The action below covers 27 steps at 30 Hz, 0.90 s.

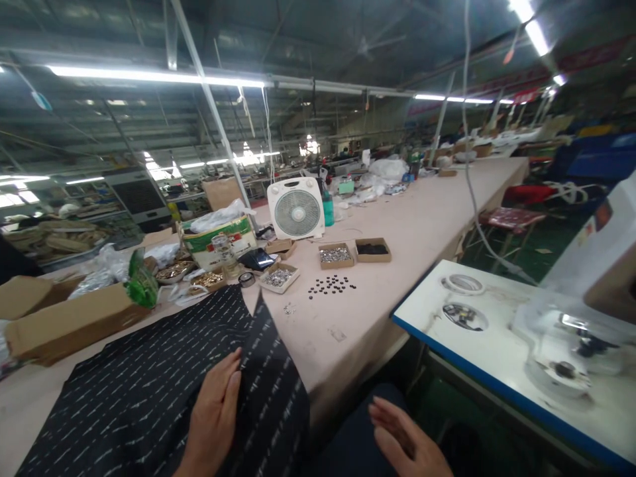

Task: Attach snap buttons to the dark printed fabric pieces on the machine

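Observation:
Black fabric with rows of pale, dash-like marks lies across the table and drapes over its near edge. My left hand rests on it beside a raised fold, fingers stretched out and nearly flat. Over my lap, to the right of the cloth, my right hand hangs with its fingers loosely bent and nothing visible in it. Small black round pieces are scattered on the table beyond the fabric. Behind them stand a box of silvery pieces, a box of dark pieces and a tray of silvery pieces.
A white machine stands on a blue-edged work surface at my right. A box fan is on the long table. Cardboard boxes and plastic bags line the left side. A red stool stands farther right.

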### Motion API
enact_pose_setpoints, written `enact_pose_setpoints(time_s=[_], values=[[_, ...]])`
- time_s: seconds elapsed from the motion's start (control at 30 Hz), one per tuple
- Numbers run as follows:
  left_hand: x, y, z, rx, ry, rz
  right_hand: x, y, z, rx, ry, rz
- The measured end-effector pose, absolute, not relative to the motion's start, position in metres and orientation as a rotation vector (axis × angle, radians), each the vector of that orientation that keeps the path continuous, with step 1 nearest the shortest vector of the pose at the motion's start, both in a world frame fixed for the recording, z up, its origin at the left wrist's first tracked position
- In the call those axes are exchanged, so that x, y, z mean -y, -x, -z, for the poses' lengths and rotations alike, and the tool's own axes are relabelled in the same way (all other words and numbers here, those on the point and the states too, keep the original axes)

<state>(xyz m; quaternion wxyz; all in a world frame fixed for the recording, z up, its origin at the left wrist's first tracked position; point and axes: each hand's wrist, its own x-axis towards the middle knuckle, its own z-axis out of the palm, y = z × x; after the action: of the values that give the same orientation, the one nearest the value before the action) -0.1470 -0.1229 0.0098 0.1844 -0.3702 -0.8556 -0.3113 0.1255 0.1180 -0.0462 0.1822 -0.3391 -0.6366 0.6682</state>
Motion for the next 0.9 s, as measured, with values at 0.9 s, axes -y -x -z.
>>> enact_pose_setpoints(time_s=[0.9], values=[[-0.064,0.122,-0.091,2.638,2.579,0.432,-0.152,-0.183,-0.013,1.93,1.133,-1.028]])
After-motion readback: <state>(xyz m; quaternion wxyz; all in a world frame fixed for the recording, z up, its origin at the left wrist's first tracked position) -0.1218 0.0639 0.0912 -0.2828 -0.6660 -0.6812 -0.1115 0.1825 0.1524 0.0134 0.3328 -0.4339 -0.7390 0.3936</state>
